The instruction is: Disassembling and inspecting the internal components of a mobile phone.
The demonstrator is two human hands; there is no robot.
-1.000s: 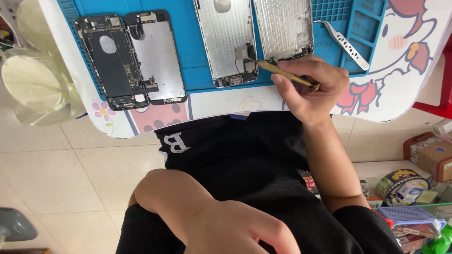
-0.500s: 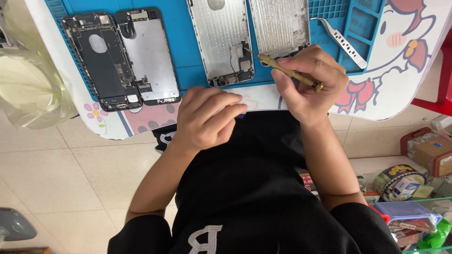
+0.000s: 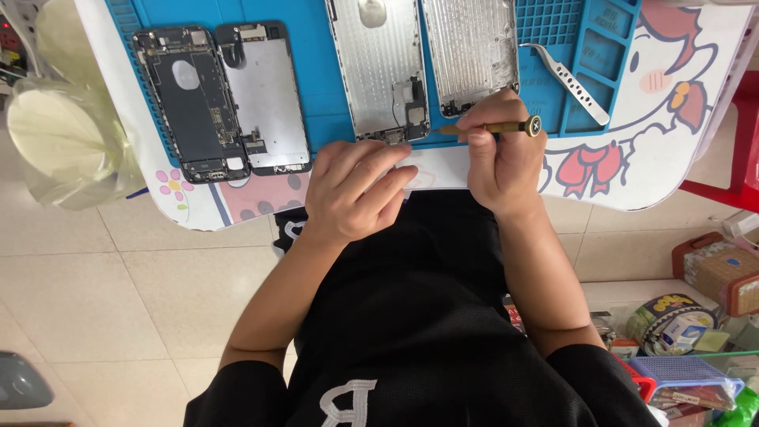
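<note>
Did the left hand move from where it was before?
Yes. The left hand came up from the lap to the near edge of the table, and its fingers now touch the bottom of the open silver phone.

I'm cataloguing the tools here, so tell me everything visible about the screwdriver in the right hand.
The screwdriver is slim, with a brass-coloured handle that looks like metal and a dark round end cap bearing a pale cross mark. It lies nearly level, cap to the right, thin tip pointing left toward the bottom edge of the open silver phone shell on the blue mat. The right hand pinches its shaft; the fingers hide part of it.
</note>
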